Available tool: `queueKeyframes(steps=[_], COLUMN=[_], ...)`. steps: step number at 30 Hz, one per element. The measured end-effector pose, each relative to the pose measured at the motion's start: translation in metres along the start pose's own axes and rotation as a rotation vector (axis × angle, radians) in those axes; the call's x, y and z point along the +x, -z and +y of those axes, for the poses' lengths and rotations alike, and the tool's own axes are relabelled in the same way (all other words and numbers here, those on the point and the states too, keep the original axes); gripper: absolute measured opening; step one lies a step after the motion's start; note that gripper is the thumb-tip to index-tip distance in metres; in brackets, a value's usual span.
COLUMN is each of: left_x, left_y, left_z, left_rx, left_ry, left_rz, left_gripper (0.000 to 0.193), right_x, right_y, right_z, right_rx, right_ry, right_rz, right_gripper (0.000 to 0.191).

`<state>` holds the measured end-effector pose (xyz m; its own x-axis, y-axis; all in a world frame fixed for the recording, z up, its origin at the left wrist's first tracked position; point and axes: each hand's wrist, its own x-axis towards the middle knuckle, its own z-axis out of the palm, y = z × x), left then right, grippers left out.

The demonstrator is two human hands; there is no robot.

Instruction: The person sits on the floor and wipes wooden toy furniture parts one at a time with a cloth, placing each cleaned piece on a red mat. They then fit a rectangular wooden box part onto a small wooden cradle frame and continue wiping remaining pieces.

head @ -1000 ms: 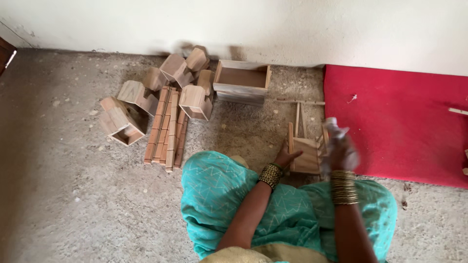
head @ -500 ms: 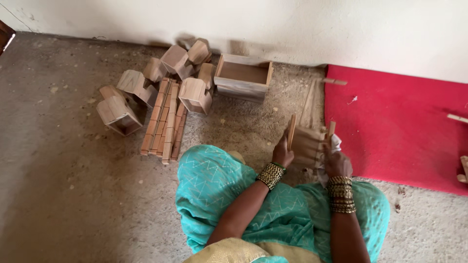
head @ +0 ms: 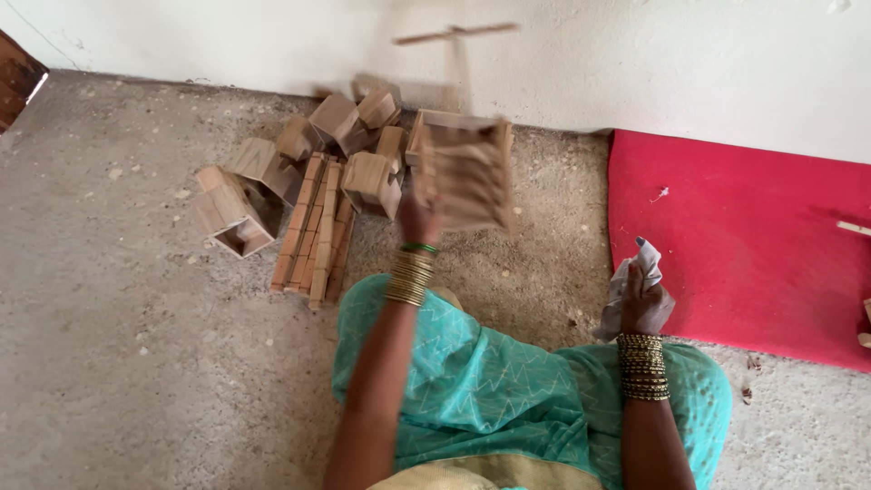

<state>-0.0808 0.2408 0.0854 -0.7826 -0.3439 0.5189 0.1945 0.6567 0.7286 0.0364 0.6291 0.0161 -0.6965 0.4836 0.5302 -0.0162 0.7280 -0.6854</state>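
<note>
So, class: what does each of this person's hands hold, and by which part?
The left hand holds up a slatted wooden piece, gripped at its lower left edge; it is motion-blurred. The right hand clutches a crumpled pale cloth around its middle.

The left arm is stretched forward and raised, its wrist ringed with bangles, and the left hand (head: pixel 419 216) is closed in a grip at the far end, blurred. The right arm is kept bent near the body, bangles stacked at its wrist. The right hand (head: pixel 641 298) is clenched, fingers curled inward.
</note>
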Motion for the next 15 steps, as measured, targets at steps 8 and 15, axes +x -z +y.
queueKeyframes(steps=[8,15], left_x=[0.096,0.125], left_y=[0.12,0.13], left_z=[-0.086,-0.116], left_rx=[0.169,0.209], left_ry=[0.134,-0.017], left_rz=[-0.017,-0.068], left_gripper=[0.045,0.045], right_x=[0.005,0.091], right_y=[-0.004,-0.022], right_z=[-0.027,-0.164], right_rx=[0.989,-0.05], right_ry=[-0.359,0.266], right_rz=[-0.198,-0.339], right_gripper=[0.029,0.016])
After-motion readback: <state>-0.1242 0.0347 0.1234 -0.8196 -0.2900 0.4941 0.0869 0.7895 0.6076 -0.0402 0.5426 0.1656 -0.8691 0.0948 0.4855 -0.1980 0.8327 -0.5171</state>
